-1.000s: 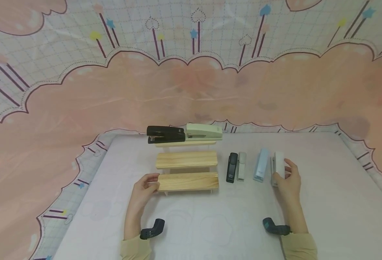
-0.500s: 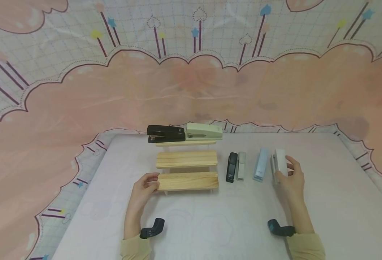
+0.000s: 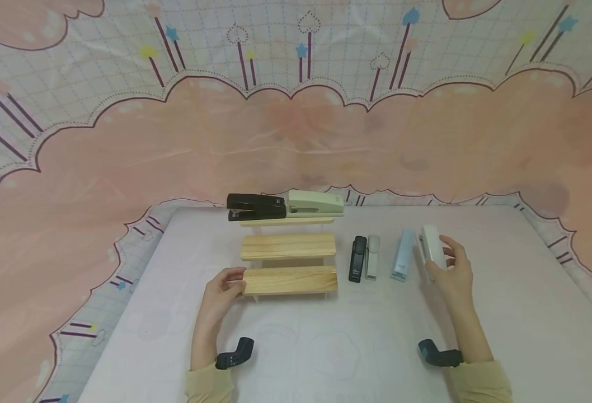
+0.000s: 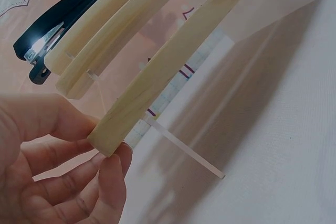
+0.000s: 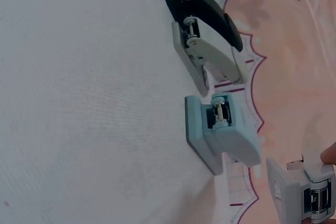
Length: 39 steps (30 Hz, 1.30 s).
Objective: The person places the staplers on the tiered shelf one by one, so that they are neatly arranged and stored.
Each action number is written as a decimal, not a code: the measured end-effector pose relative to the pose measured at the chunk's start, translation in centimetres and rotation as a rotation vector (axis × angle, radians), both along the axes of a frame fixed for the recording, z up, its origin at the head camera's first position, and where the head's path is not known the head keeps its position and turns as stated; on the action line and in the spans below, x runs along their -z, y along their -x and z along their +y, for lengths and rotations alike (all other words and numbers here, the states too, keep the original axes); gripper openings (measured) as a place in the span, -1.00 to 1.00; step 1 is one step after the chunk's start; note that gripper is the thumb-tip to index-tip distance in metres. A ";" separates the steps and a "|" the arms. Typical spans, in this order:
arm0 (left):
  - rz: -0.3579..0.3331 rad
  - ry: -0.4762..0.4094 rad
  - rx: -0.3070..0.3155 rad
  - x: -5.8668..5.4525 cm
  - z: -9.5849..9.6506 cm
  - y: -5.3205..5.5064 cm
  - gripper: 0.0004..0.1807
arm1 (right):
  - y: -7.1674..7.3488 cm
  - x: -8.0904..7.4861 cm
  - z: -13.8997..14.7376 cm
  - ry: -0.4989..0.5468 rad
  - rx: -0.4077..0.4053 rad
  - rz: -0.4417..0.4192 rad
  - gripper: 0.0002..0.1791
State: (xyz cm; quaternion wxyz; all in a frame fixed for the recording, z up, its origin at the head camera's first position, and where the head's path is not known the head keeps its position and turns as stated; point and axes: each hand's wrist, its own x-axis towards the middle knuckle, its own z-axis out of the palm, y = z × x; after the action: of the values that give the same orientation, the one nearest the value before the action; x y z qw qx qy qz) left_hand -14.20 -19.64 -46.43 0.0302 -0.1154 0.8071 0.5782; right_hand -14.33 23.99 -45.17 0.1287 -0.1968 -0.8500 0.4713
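My left hand pinches the left end of the front board of a three-tier wooden stand, thumb on one face and fingers beneath, as the left wrist view shows. At the right, my right hand grips a white stapler between thumb and fingers. In the right wrist view this white stapler appears raised off the table, with only fingertips showing at the edge. Just left of it stands a light blue stapler, touched by neither hand.
A small black stapler and a light grey one lie side by side, right of the stand. On its top tier sit a large black stapler and a pale green stapler, end to end. The middle board is bare.
My right hand has shifted slightly right, and the white stapler in it has moved up and away from me, tilting a little. The left hand stays on the board.
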 end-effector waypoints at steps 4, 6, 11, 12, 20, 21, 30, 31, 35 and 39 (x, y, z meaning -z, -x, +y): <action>0.004 -0.009 -0.001 -0.1 0.1 0.0 -0.58 | 0.2 -0.6 0.1 -0.006 -0.028 0.001 -0.24; 0.005 -0.018 -0.001 -0.1 0.2 0.0 -0.58 | 0.4 -0.8 0.1 -0.008 -0.045 0.008 -0.24; 0.006 -0.016 -0.007 0.0 0.3 0.1 -0.58 | 0.8 -1.4 0.0 -0.006 -0.108 0.034 -0.25; 0.006 -0.014 -0.009 0.0 0.3 0.1 -0.58 | 0.9 -1.6 -0.1 -0.002 -0.124 0.038 -0.26; 0.001 -0.008 -0.019 0.1 0.6 0.3 -0.59 | 1.5 -2.6 -1.1 0.026 -0.216 0.057 -0.26; 0.003 -0.009 -0.020 0.1 0.6 0.3 -0.59 | 1.5 -2.7 -1.2 0.027 -0.228 0.061 -0.26; -0.001 -0.005 -0.020 0.1 0.6 0.4 -0.58 | 1.9 -3.4 -2.9 0.007 -0.320 0.118 -0.28; -0.001 -0.004 -0.020 0.1 0.6 0.4 -0.58 | 1.9 -3.4 -3.1 0.005 -0.332 0.124 -0.28; 0.003 -0.001 -0.020 0.1 0.6 0.4 -0.59 | 1.9 -3.7 -3.8 -0.005 -0.379 0.134 -0.28; 0.005 -0.001 -0.020 0.1 0.6 0.3 -0.59 | 2.0 -3.9 -4.4 -0.012 -0.418 0.129 -0.27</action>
State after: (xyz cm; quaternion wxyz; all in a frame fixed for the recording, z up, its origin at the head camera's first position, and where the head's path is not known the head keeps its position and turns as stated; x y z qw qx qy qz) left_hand -14.54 -19.02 -46.49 0.0224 -0.1220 0.8058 0.5791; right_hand -16.31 19.59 -41.23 0.0836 0.0149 -0.8652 0.4941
